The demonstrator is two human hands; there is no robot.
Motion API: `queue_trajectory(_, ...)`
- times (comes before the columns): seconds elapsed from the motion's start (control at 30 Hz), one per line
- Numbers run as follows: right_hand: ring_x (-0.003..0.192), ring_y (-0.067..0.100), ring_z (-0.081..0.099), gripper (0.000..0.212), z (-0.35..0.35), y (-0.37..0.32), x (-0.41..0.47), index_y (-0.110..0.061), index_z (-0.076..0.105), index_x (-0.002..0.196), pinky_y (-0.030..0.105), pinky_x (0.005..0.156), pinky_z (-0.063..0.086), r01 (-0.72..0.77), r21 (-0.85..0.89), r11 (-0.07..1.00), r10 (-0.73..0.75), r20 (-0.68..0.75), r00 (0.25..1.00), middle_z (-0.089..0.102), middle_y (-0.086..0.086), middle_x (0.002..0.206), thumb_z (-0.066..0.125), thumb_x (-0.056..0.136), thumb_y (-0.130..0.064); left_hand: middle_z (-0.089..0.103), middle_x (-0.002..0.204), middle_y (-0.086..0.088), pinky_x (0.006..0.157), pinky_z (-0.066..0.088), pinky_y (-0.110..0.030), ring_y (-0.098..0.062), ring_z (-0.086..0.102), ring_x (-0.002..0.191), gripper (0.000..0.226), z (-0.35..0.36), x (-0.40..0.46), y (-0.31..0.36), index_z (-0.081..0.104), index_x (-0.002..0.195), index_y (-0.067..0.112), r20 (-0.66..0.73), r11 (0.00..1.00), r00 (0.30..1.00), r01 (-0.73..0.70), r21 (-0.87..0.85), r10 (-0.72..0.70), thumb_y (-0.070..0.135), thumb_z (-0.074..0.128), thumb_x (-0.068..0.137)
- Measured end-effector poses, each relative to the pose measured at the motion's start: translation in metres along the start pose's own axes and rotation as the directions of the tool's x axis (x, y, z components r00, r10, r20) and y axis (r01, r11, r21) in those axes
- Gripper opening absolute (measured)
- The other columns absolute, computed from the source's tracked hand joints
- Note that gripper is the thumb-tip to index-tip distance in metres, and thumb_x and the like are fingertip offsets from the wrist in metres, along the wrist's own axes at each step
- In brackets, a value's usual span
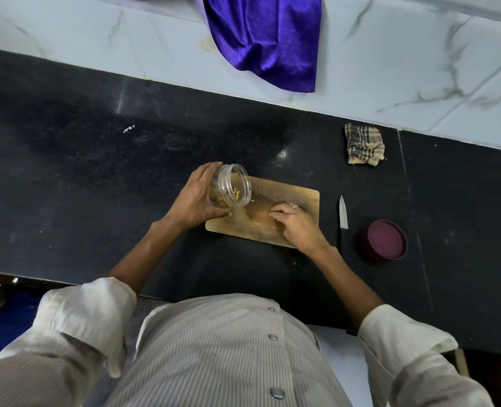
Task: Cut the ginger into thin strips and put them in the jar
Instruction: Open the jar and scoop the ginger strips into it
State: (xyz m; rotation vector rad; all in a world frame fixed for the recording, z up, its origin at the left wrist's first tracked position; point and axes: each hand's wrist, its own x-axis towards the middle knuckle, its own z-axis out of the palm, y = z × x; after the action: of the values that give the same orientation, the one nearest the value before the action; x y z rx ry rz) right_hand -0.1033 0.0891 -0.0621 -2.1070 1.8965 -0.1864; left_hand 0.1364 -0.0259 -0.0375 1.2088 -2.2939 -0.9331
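Overhead, left hand [197,201] grips jar [231,186] tilted w/ mouth toward board [299,198], so right hand [294,223], fingers curled on strips [275,219], can sweep them in.

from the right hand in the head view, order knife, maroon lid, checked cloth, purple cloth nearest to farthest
From the right hand:
1. knife, just to its right on the counter
2. maroon lid, right of the knife
3. checked cloth, up right by the wall
4. purple cloth, hanging on the wall tiles
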Motion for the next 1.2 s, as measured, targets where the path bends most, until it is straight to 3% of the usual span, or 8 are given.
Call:
queue_trajectory(0.13, 0.12, 0.023, 0.058, 0.049, -0.008, 0.01, -0.005, -0.002, 0.068, 0.123, 0.021, 0.107, 0.037, -0.174, 0.241, 0.955, 0.208, -0.12, 0.971, 0.064, 0.011, 0.129, 0.046, 0.086, 0.02, 0.029, 0.148, -0.001, 0.109, 0.031, -0.033, -0.018, 0.028, 0.137, 0.11, 0.002, -0.001, 0.001, 0.026, 0.147, 0.016, 0.006, 1.0, 1.0, 0.001, -0.008, -0.001, 0.027, 0.09, 0.059)
queue_trajectory(0.23, 0.116, 0.025, 0.061, 0.041, -0.006, 0.015, -0.001, -0.005, 0.069, 0.122, 0.032, 0.105, 0.044, -0.296, 0.274, 0.915, 0.332, -0.091, 0.939, 0.064, 0.01, 0.128, 0.049, 0.092, 0.013, 0.028, 0.148, 0.0, 0.109, 0.03, -0.033, -0.017, 0.028, 0.137, 0.108, 0.004, -0.002, 0.001, 0.026, 0.147, 0.017, 0.018, 1.0, 1.0, 0.0, -0.011, 0.0, 0.026, 0.089, 0.06)
queue_trajectory(0.3, 0.119, 0.024, 0.058, 0.038, -0.004, 0.011, 0.002, -0.005, 0.067, 0.125, 0.03, 0.108, 0.041, -0.327, 0.277, 0.904, 0.357, -0.067, 0.932, 0.061, 0.01, 0.13, 0.049, 0.094, 0.01, 0.028, 0.148, 0.0, 0.108, 0.031, -0.033, -0.017, 0.028, 0.137, 0.108, 0.005, -0.002, 0.002, 0.026, 0.147, 0.017, 0.022, 1.0, 1.0, -0.004, -0.011, 0.004, 0.026, 0.089, 0.06)
queue_trajectory(0.53, 0.124, 0.023, 0.053, 0.04, 0.0, -0.001, 0.011, -0.006, 0.064, 0.13, 0.029, 0.11, 0.038, -0.288, 0.226, 0.93, 0.309, -0.06, 0.949, 0.058, 0.009, 0.131, 0.049, 0.095, 0.009, 0.029, 0.148, 0.0, 0.108, 0.03, -0.03, -0.017, 0.028, 0.137, 0.11, 0.003, 0.0, 0.0, 0.026, 0.147, 0.017, 0.002, 1.0, 1.0, -0.005, -0.008, 0.005, 0.028, 0.091, 0.059)
queue_trajectory(0.77, 0.128, 0.03, 0.042, 0.041, 0.012, 0.0, 0.0, -0.01, 0.053, 0.142, 0.034, 0.109, 0.033, -0.089, -0.069, 0.994, 0.089, -0.007, 0.996, 0.047, 0.01, 0.145, 0.047, 0.101, -0.007, 0.03, 0.148, -0.002, 0.108, 0.03, -0.031, -0.018, 0.028, 0.137, 0.108, 0.002, 0.0, 0.001, 0.027, 0.147, 0.016, 0.006, 1.0, 1.0, -0.009, -0.011, 0.009, 0.026, 0.09, 0.06)
queue_trajectory(1.0, 0.095, 0.034, 0.063, 0.035, 0.025, 0.007, -0.014, 0.0, 0.073, 0.108, 0.042, 0.075, 0.06, -0.003, -0.165, 0.986, -0.018, -0.124, 0.992, 0.068, 0.014, 0.106, 0.079, 0.073, 0.005, 0.029, 0.149, -0.001, 0.109, 0.031, -0.033, -0.018, 0.028, 0.137, 0.11, 0.004, 0.0, 0.002, 0.026, 0.147, 0.017, 0.019, 1.0, 1.0, -0.003, -0.009, 0.003, 0.028, 0.09, 0.059)
queue_trajectory(1.13, 0.082, 0.032, 0.062, 0.014, 0.024, 0.007, -0.011, -0.001, 0.074, 0.091, 0.043, 0.066, 0.059, 0.004, -0.108, 0.994, -0.024, -0.181, 0.983, 0.065, 0.012, 0.09, 0.077, 0.077, 0.002, 0.028, 0.149, 0.0, 0.108, 0.03, -0.03, -0.017, 0.028, 0.137, 0.109, 0.003, -0.001, 0.004, 0.026, 0.147, 0.017, 0.014, 1.0, 1.0, 0.004, -0.014, -0.004, 0.026, 0.09, 0.06)
queue_trajectory(1.2, 0.085, 0.034, 0.061, 0.006, 0.024, 0.005, -0.011, 0.001, 0.073, 0.091, 0.047, 0.071, 0.057, -0.029, -0.051, 0.998, 0.019, -0.185, 0.982, 0.064, 0.015, 0.091, 0.069, 0.087, -0.002, 0.028, 0.149, 0.0, 0.107, 0.03, -0.03, -0.017, 0.028, 0.137, 0.109, 0.002, -0.001, 0.004, 0.026, 0.148, 0.017, 0.01, 1.0, 1.0, 0.004, -0.009, -0.004, 0.026, 0.09, 0.059)
